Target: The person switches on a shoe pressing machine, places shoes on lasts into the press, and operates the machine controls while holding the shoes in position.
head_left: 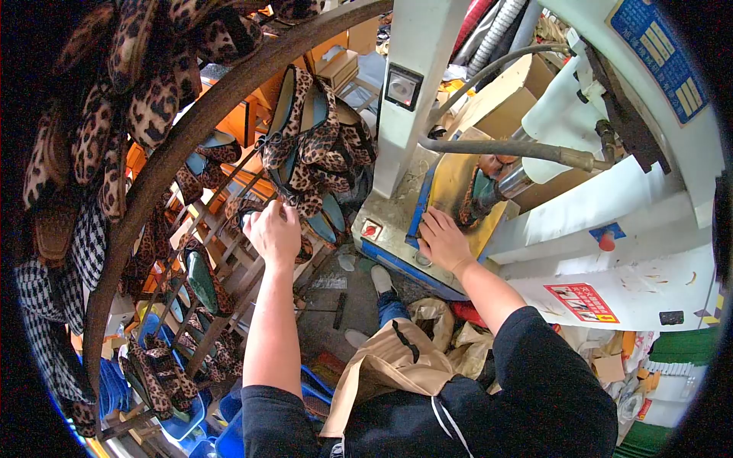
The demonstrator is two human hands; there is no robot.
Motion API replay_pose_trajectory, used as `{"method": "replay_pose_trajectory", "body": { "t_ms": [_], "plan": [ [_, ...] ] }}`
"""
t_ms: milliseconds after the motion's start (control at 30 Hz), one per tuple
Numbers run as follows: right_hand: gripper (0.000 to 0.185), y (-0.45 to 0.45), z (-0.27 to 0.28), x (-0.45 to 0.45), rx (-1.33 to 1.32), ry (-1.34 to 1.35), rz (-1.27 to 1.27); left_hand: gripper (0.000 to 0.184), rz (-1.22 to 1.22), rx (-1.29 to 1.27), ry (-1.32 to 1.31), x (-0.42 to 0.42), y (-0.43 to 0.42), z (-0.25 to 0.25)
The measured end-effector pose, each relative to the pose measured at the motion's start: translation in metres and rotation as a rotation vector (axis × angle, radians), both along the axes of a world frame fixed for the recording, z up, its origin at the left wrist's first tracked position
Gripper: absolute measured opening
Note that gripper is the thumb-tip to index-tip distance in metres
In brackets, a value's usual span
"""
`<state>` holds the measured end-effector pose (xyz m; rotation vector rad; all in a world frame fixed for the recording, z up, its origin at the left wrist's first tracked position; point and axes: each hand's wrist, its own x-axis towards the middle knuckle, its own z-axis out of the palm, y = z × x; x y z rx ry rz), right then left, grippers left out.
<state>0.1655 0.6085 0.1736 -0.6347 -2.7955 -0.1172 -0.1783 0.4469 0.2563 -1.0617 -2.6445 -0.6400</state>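
My left hand (273,231) is at the rack of leopard-print shoes, its fingers curled at a leopard shoe (241,210) partly hidden behind them. Just above it hangs a cluster of leopard-print shoes (313,145) with pale blue insoles. My right hand (443,240) rests at the blue front edge of the machine's yellow bed (456,179), fingers together over the edge; whether they grip anything is unclear. Beyond that hand, a leopard shoe with a green sole (479,191) sits under the machine's metal cylinder (516,180).
A curved brown bar (221,88) crosses the left side, with more leopard and houndstooth shoes beside it. The white machine frame (416,99) carries a red switch (371,230). Hoses (519,149) cross above the bed. Blue baskets (187,416) stand lower left.
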Motion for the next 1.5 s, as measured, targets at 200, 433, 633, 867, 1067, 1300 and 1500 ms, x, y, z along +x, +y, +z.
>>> {"method": "replay_pose_trajectory", "body": {
  "t_ms": [200,433,633,867,1067,1300,1500],
  "plan": [
    [0.036,0.0005,-0.0020,0.0004,0.013,0.003,0.002,0.027,-0.005,0.017,-0.001,-0.0001,-0.0004,-0.0020],
    [0.035,0.0002,-0.0015,0.0002,0.020,0.008,0.008,0.026,-0.002,0.016,-0.006,0.0016,-0.0008,-0.0001],
    [0.034,0.0011,-0.0020,-0.0003,0.030,0.002,0.009,0.025,-0.001,0.003,-0.028,0.0000,-0.0006,-0.0017],
    [0.034,0.0007,-0.0027,0.0000,0.029,0.009,0.005,0.026,0.001,-0.012,-0.030,0.0012,-0.0007,0.0020],
    [0.033,0.0001,-0.0016,-0.0004,0.027,-0.001,-0.003,0.026,0.000,-0.001,-0.026,0.0011,-0.0006,0.0010],
    [0.033,-0.0002,-0.0014,-0.0006,0.029,-0.005,0.001,0.024,-0.011,0.036,0.020,-0.0003,-0.0003,-0.0037],
    [0.034,-0.0004,0.0003,-0.0007,0.032,-0.009,0.005,0.024,-0.019,0.046,0.010,-0.0003,-0.0001,-0.0020]
  ]
}}
